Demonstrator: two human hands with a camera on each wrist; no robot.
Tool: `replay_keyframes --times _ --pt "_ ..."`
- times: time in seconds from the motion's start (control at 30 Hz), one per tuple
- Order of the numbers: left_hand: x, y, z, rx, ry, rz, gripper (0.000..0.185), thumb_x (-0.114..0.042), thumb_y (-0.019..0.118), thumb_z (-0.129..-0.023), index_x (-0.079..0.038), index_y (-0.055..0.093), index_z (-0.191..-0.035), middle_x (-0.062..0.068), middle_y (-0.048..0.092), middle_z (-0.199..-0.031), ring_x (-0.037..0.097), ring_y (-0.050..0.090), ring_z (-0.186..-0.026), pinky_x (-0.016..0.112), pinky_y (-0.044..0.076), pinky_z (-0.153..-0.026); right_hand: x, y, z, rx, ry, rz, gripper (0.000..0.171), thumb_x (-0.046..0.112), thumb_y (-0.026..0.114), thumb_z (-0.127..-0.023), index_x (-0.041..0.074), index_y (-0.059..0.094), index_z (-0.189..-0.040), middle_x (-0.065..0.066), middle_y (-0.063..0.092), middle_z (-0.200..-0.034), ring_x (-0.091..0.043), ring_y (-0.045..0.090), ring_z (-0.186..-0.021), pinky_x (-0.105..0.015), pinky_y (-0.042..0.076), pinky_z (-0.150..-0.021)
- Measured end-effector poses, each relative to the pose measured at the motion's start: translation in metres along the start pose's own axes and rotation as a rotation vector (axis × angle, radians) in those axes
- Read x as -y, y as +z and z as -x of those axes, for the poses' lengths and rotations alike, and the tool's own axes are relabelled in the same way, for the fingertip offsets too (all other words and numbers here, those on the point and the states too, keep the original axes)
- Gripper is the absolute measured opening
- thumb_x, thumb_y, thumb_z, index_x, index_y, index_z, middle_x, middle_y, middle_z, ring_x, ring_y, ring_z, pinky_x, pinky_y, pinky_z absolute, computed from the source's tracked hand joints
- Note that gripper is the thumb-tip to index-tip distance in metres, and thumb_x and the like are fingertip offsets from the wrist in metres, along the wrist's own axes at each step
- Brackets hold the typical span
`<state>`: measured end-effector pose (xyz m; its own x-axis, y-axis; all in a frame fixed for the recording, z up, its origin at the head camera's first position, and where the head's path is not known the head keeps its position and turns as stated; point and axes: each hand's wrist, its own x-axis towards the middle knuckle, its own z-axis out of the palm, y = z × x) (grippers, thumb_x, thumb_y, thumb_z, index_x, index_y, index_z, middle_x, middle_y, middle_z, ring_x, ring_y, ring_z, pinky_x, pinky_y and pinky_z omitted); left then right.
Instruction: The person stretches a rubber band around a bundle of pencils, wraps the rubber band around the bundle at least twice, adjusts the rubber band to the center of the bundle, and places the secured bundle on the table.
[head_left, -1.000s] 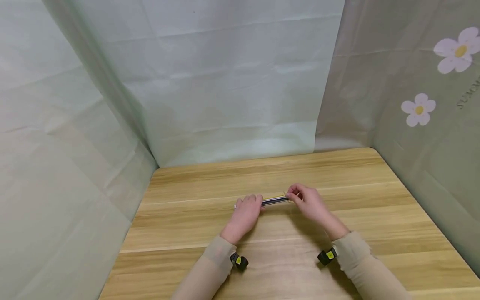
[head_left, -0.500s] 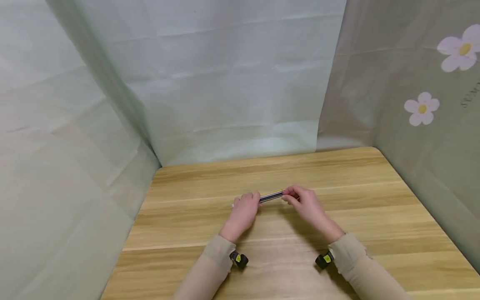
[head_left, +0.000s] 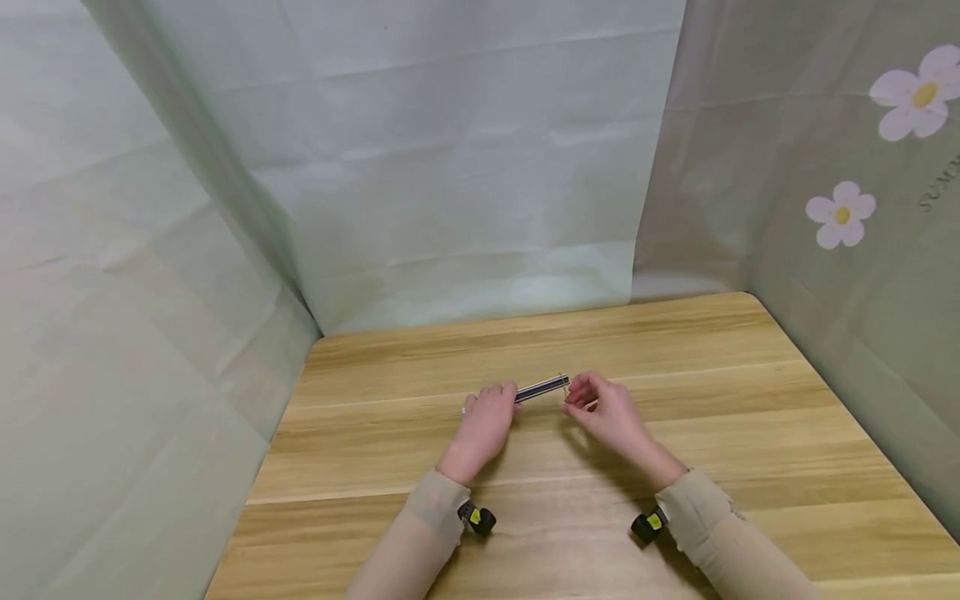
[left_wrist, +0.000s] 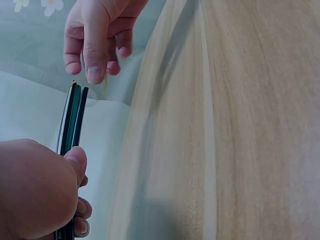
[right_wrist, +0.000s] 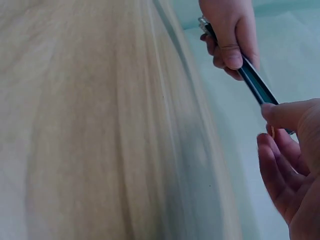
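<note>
A bundle of slim dark sticks, which look like pens (head_left: 542, 388), slants up to the right above the wooden table. My left hand (head_left: 489, 423) grips its left part, thumb along the near side in the left wrist view, hiding most of that half. Clear or silvery ends (right_wrist: 203, 23) poke out beyond that hand. At the bundle's free end, a thin yellow rubber band (head_left: 563, 385) loops and trails toward my right hand (head_left: 609, 417). Curled fingers and thumb of that hand hold the strand just off the tip; the exact pinch is partly hidden.
The wood-grain table (head_left: 360, 467) stretches under both arms. Pale green fabric walls (head_left: 450, 167) stand behind and at both sides, the right one printed with white flowers (head_left: 842, 215). Black wrist cameras (head_left: 477, 518) sit on the sleeves.
The right hand has shifted slightly left with the rubber band, and its fingers now sit just off the bundle's tip. The bundle's right end has tilted up; the left hand keeps its grip.
</note>
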<state>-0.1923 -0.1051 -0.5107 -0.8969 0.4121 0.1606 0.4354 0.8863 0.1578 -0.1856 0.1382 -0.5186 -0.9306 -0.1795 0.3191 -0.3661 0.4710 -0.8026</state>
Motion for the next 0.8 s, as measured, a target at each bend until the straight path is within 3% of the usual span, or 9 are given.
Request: replay_keyframes --times 0.13,0.4,0.63,0.8 --pt "0.0 -0.001 -0.002 -0.012 -0.006 0.011 0.019 -0.029 0.053 -0.113 -0.01 0.055 -0.112 0.007 0.064 -0.098 0.025 0.061 -0.091 0.04 0.041 -0.073 -0.003 0.002 0.0 -0.018 0.032 0.003 0.027 0.006 0.086 -0.09 0.006 0.067 -0.11 0.003 0.076 -0.089 -0.013 0.07 -0.079 -0.029 0.056 -0.07" --pt "-0.004 -0.006 -0.003 -0.036 0.011 0.028 0.016 -0.026 0.058 -0.111 -0.011 0.054 -0.108 0.007 0.064 -0.096 0.027 0.063 -0.091 0.04 0.042 -0.07 -0.009 0.006 -0.004 -0.032 0.042 0.003 0.009 0.019 0.08 -0.099 0.013 0.077 -0.106 0.005 0.077 -0.094 -0.014 0.071 -0.087 -0.036 0.057 -0.08" --pt "-0.012 -0.013 -0.006 0.041 0.085 0.098 0.017 -0.027 0.059 -0.111 -0.011 0.055 -0.107 0.004 0.061 -0.089 0.026 0.064 -0.086 0.044 0.049 -0.072 -0.012 0.008 -0.014 0.151 0.072 -0.108 0.01 0.015 0.078 -0.1 0.01 0.08 -0.109 0.001 0.079 -0.1 -0.014 0.069 -0.089 -0.031 0.055 -0.078" --pt "-0.019 -0.017 -0.006 0.072 0.14 0.104 0.018 -0.03 0.054 -0.112 -0.012 0.054 -0.108 0.003 0.062 -0.093 0.023 0.065 -0.09 0.046 0.051 -0.074 -0.013 0.014 -0.019 0.332 -0.024 -0.168 0.014 0.01 0.076 -0.1 0.005 0.081 -0.112 -0.003 0.08 -0.104 -0.012 0.072 -0.095 -0.029 0.057 -0.083"
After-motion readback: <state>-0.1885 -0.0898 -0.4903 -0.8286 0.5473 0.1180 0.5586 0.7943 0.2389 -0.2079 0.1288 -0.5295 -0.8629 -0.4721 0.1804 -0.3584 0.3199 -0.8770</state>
